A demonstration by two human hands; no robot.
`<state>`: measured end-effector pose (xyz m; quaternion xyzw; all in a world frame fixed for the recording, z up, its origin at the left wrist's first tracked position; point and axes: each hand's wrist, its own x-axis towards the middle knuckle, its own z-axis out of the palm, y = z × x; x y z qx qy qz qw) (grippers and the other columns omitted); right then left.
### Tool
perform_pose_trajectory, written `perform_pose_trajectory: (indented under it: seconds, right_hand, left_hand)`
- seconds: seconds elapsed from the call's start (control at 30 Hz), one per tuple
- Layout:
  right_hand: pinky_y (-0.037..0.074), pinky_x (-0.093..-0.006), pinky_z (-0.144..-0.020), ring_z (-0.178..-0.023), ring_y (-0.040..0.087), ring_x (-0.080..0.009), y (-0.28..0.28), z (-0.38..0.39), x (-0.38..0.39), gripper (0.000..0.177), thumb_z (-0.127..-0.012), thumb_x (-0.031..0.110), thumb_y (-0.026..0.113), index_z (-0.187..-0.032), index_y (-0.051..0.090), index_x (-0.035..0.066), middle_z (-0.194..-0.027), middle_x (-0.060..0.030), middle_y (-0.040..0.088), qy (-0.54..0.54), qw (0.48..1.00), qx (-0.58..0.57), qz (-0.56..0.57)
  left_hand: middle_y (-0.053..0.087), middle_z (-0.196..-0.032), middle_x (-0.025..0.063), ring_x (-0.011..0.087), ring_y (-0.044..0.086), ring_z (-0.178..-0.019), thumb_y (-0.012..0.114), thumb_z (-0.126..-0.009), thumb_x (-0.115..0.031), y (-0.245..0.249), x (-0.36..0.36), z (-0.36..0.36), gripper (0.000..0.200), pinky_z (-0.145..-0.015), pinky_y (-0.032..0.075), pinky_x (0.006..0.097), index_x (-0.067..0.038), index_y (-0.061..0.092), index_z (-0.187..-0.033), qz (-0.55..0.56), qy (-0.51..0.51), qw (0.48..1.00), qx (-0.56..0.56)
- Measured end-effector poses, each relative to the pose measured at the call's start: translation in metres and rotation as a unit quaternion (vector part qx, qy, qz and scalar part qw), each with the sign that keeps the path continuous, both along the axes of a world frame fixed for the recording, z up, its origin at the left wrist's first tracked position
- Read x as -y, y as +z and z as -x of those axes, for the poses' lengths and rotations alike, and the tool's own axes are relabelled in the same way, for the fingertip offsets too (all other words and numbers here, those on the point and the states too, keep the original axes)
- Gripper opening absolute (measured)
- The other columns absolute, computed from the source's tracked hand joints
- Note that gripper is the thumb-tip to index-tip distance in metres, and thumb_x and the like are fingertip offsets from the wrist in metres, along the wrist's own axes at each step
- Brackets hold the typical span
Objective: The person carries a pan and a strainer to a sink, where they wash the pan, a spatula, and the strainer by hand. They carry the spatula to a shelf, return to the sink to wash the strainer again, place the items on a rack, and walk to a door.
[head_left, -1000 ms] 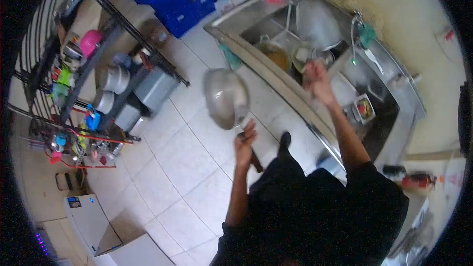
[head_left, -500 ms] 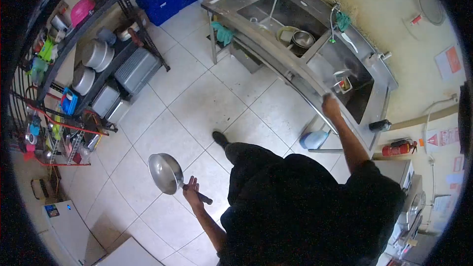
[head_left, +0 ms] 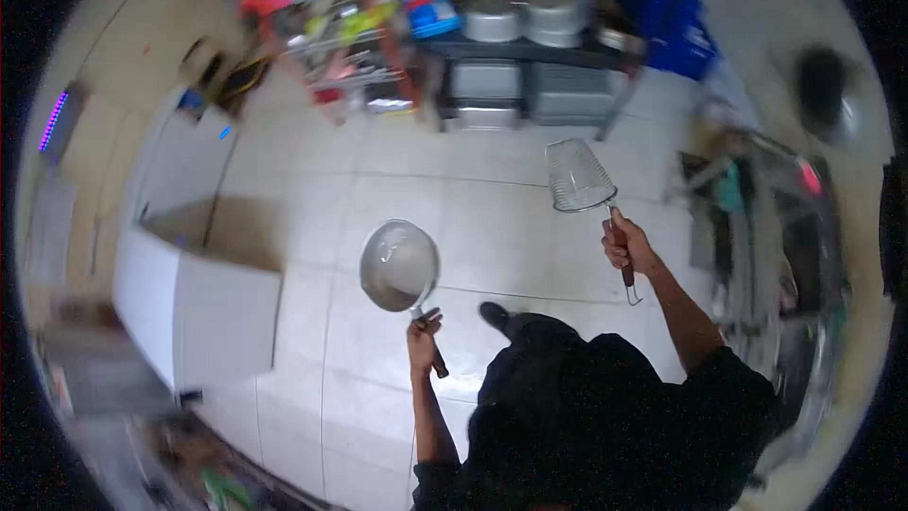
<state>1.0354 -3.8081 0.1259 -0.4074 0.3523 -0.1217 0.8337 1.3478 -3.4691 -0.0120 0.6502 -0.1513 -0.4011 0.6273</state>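
Note:
A round metal pan (head_left: pixel 399 267) is held out over the tiled floor by my left hand (head_left: pixel 423 345), whose fingers wrap its dark handle. My right hand (head_left: pixel 632 244) grips the reddish-brown handle of a wire mesh basket (head_left: pixel 579 177), which points up and away, also above the floor. The basket's handle ends in a metal hook below my fist. The pan and the basket are apart from each other.
Ahead stands a shelf rack (head_left: pixel 530 49) with pots and grey metal containers. A blurred wire rack (head_left: pixel 359 61) of utensils is beside it. White cabinets (head_left: pixel 222 322) stand left; the blurred sink counter (head_left: pixel 757 227) is at right. Blue crates (head_left: pixel 676 24) are at the back.
The view has turned left, from the sink toward the shelves and white cabinets. My right hand, earlier at the sink's edge, now holds the wire mesh basket. The pan stays in my left hand.

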Motion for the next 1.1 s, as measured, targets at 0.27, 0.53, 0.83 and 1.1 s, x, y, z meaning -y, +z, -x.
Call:
perform_pose_trajectory:
  seconds: [0.27, 0.53, 0.83, 1.1]
  right_hand:
    - [0.035, -0.0276, -0.039, -0.040, 0.038, -0.0088, -0.044, -0.410, 0.028, 0.032, -0.090, 0.039, 0.050, -0.076, 0.046, 0.010, -0.054, -0.0005, 0.041, 0.368, 0.922, -0.047, 0.113]
    - [0.049, -0.0332, -0.059, -0.070, 0.059, -0.0186, -0.180, -0.605, 0.000, 0.030, -0.082, 0.021, 0.060, -0.103, 0.050, 0.002, -0.075, -0.0078, 0.056, 0.465, 0.766, -0.250, 0.366]
    - [0.050, -0.0338, -0.077, -0.087, 0.062, -0.0248, -0.108, -0.748, -0.030, 0.033, -0.084, 0.014, 0.054, -0.116, 0.052, 0.005, -0.097, -0.0128, 0.061, 0.152, 0.983, 0.026, -0.099]
    - [0.048, -0.0353, -0.077, -0.089, 0.062, -0.0256, -0.107, -0.956, -0.008, 0.030, -0.086, 0.027, 0.054, -0.107, 0.059, 0.006, -0.097, -0.0109, 0.064, 0.219, 0.899, -0.002, 0.379]
  left_hand:
    - [0.061, -0.105, 0.0167, 0.0217, 0.061, -0.092, 0.048, -0.073, 0.003, -0.048, -0.183, -0.056, 0.042, -0.076, 0.048, 0.0288, 0.007, 0.049, -0.115, -0.249, 0.251, 0.932, 0.072]
    - [0.061, -0.102, 0.0201, 0.0229, 0.061, -0.085, 0.045, -0.071, 0.004, -0.085, -0.243, -0.169, 0.045, -0.068, 0.048, 0.0291, 0.011, 0.046, -0.116, -0.201, 0.408, 0.888, -0.074]
    - [0.060, -0.108, 0.0180, 0.0235, 0.061, -0.093, 0.046, -0.071, 0.004, -0.063, -0.190, -0.537, 0.046, -0.077, 0.048, 0.0316, 0.007, 0.047, -0.117, -0.138, 0.171, 0.971, 0.092]
    - [0.060, -0.109, 0.0139, 0.0220, 0.059, -0.098, 0.046, -0.071, 0.011, -0.030, -0.076, -0.782, 0.038, -0.081, 0.047, 0.0311, 0.005, 0.051, -0.109, -0.069, 0.081, 0.990, 0.087]
